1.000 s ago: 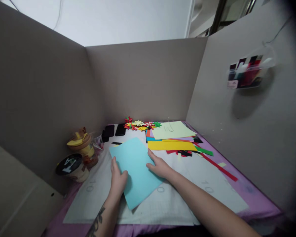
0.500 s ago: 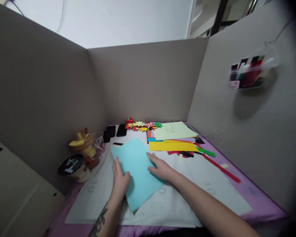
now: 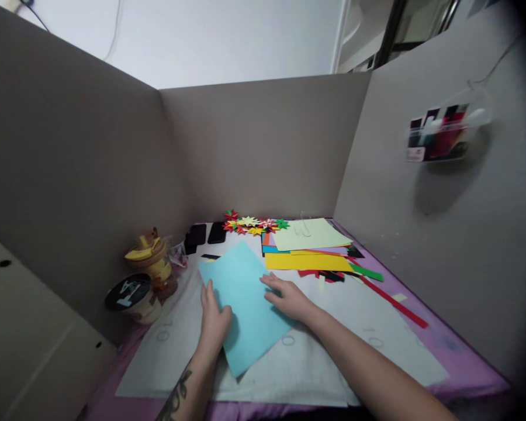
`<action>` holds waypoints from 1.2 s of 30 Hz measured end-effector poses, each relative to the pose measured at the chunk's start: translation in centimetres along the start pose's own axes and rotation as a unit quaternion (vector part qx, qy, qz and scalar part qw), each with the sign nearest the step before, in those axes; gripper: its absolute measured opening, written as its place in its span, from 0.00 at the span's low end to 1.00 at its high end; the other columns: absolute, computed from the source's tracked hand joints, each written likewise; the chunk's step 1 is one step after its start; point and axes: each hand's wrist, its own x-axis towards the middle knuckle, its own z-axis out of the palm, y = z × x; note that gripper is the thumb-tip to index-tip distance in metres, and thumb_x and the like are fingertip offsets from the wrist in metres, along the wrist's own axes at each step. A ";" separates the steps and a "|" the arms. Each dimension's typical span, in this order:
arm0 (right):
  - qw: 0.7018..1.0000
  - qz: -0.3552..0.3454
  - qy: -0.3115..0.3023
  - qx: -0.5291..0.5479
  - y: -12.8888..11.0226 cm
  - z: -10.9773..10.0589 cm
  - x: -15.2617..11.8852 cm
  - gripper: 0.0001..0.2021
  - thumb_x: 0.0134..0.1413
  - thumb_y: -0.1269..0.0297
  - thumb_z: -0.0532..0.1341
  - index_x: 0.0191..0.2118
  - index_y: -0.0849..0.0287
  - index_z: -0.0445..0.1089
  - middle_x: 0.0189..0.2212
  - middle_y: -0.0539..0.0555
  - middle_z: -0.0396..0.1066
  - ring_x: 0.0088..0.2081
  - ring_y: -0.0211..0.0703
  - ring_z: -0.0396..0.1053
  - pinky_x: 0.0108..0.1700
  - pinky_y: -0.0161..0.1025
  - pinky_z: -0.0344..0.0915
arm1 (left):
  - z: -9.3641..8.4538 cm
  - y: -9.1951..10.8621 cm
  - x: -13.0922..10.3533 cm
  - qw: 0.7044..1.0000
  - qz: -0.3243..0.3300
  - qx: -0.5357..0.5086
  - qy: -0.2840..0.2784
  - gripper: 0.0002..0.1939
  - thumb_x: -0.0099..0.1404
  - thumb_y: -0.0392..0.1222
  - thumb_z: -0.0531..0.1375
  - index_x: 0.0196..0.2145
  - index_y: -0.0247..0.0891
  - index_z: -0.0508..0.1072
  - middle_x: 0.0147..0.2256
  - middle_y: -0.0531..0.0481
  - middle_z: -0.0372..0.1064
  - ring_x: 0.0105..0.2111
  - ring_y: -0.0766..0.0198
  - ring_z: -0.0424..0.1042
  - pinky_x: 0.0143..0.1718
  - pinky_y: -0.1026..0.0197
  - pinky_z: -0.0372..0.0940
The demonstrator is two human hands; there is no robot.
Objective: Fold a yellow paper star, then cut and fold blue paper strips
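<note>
A light blue sheet of paper (image 3: 249, 316) lies slantwise at the middle of the white-covered table, its near corner slightly raised. My left hand (image 3: 214, 318) holds the sheet's left edge, thumb on top and fingers along the edge. On the opposite side, my right hand (image 3: 287, 297) rests over the right edge with its fingers stretched out on the paper. Beyond the hands lie a yellow paper sheet (image 3: 307, 261) and a pale green sheet (image 3: 313, 234) on top of a stack of coloured papers.
Folded paper stars (image 3: 254, 224) lie along the back, beside dark phone-like slabs (image 3: 216, 233). Decorated pots (image 3: 146, 257) and a black-lidded tub (image 3: 134, 298) stand at left. Paper strips (image 3: 394, 301) lie at right. Grey panels (image 3: 254, 146) enclose three sides.
The camera view has shifted slightly. My right hand's fingers have moved a little on the blue sheet; my left hand keeps the same hold.
</note>
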 end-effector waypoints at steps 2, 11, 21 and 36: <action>0.999 -0.019 0.031 0.008 -0.2 -0.2 0.1 0.20 0.51 0.64 0.58 0.52 0.56 0.69 0.54 0.57 0.66 0.58 0.51 0.59 0.59 0.51 0.55 | 0.1 -0.1 0.1 1.000 0.000 0.008 0.003 0.40 0.51 0.31 0.53 0.62 0.27 0.45 0.64 0.32 0.35 0.65 0.51 0.35 0.63 0.51 0.37; 0.988 0.096 0.092 -0.075 1.6 -0.8 1.2 0.27 0.49 0.64 0.58 0.57 0.60 0.61 0.50 0.59 0.67 0.44 0.47 0.68 0.49 0.46 0.63 | 0.1 -0.2 0.1 1.000 0.002 0.011 0.002 0.40 0.52 0.31 0.54 0.62 0.29 0.46 0.64 0.32 0.36 0.65 0.49 0.36 0.63 0.50 0.40; 0.965 0.129 -0.035 -0.224 1.6 -0.1 1.2 0.31 0.54 0.53 0.55 0.61 0.67 0.57 0.64 0.62 0.46 0.65 0.59 0.38 0.62 0.50 0.43 | -0.1 0.2 0.1 1.000 0.006 0.027 -0.005 0.39 0.52 0.31 0.53 0.62 0.28 0.47 0.63 0.31 0.37 0.65 0.50 0.35 0.63 0.49 0.39; 0.991 0.083 -0.005 -0.100 1.1 0.3 0.6 0.31 0.53 0.58 0.57 0.60 0.67 0.58 0.62 0.63 0.51 0.63 0.50 0.49 0.63 0.46 0.46 | 0.0 0.1 0.0 0.999 0.000 0.042 -0.010 0.38 0.53 0.32 0.53 0.62 0.28 0.47 0.64 0.32 0.36 0.65 0.50 0.34 0.63 0.51 0.41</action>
